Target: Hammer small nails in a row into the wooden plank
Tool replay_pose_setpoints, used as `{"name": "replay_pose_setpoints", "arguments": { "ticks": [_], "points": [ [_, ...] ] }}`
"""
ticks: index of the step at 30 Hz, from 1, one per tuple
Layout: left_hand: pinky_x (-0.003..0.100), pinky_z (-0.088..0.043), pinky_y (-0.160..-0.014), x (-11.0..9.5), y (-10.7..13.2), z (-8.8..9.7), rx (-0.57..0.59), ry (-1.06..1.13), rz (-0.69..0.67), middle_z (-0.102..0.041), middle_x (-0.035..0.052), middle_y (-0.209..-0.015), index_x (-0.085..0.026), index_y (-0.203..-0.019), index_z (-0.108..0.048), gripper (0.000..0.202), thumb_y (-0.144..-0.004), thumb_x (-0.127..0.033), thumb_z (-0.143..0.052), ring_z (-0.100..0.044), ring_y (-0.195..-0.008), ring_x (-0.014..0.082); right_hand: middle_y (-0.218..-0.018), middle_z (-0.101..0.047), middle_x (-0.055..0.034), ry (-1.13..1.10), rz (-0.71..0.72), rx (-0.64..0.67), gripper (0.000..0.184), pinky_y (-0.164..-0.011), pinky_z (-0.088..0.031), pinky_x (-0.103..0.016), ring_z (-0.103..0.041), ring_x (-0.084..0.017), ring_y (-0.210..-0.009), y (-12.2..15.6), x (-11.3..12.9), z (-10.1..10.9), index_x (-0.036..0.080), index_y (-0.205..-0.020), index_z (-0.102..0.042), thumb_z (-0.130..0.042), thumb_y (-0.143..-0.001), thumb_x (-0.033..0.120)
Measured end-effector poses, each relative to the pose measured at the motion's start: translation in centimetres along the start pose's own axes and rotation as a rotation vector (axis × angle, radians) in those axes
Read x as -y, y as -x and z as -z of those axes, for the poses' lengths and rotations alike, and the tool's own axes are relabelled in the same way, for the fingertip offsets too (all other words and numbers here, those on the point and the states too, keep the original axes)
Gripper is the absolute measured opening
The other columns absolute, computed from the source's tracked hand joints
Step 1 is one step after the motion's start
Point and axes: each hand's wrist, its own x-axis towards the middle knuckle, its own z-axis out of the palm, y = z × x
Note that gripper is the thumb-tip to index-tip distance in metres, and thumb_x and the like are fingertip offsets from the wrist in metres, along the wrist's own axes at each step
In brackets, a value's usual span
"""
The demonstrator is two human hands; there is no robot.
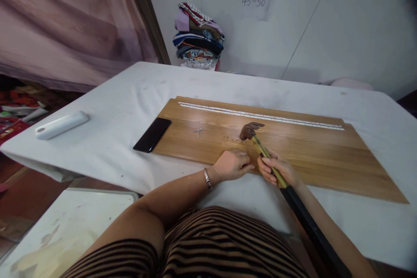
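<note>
Gripping the hammer (250,131) by its yellow handle, head low over the wooden board (309,156), the right hand (276,171) sits just beside the curled left hand (233,165) (whether it holds anything I cannot tell), whose fingers a glancing blow could catch.

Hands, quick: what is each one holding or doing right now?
Left hand: fingers curled, resting on the wooden board; whether it pinches anything cannot be told.
Right hand: closed around the hammer handle.
</note>
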Motion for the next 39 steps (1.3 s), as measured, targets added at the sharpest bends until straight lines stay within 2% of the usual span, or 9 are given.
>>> {"name": "replay_pose_setpoints", "arguments": {
  "ticks": [14, 24, 39],
  "points": [
    [0.026, -0.041, -0.066, 0.00, -0.02, -0.09, 0.016, 0.025, 0.007, -0.064, 0.0039, -0.075, -0.016, -0.076, -0.062, 0.036, -0.096, -0.041, -0.047, -0.060, -0.074, 0.0146, -0.056, -0.046, 0.0108, 0.031, -0.012, -0.036, 0.023, -0.027, -0.031, -0.014, -0.031, -0.004, -0.030, -0.16, -0.17, 0.12, 0.024, -0.092, -0.044, -0.063, -0.083, 0.034],
    [0.026, -0.041, -0.065, -0.15, -0.06, 0.06, 0.019, 0.012, 0.024, -0.065, 0.0038, -0.076, -0.017, -0.074, -0.062, 0.036, -0.096, -0.041, -0.047, -0.060, -0.073, 0.0141, -0.055, -0.043, 0.0095, 0.076, 0.002, -0.038, 0.022, -0.029, -0.029, -0.015, -0.029, -0.004, -0.031, 0.03, 0.13, -0.43, 0.023, -0.086, -0.045, -0.062, -0.083, 0.036],
    [0.025, -0.042, -0.067, 0.17, -0.02, -0.23, 0.026, 0.032, 0.025, -0.065, 0.0042, -0.076, -0.017, -0.077, -0.063, 0.035, -0.097, -0.040, -0.045, -0.061, -0.075, 0.0146, -0.056, -0.046, 0.0109, 0.017, 0.004, -0.038, 0.023, -0.028, -0.031, -0.014, -0.032, -0.004, -0.030, -0.32, -0.37, 0.20, 0.024, -0.091, -0.043, -0.062, -0.083, 0.033]
  ]
}}
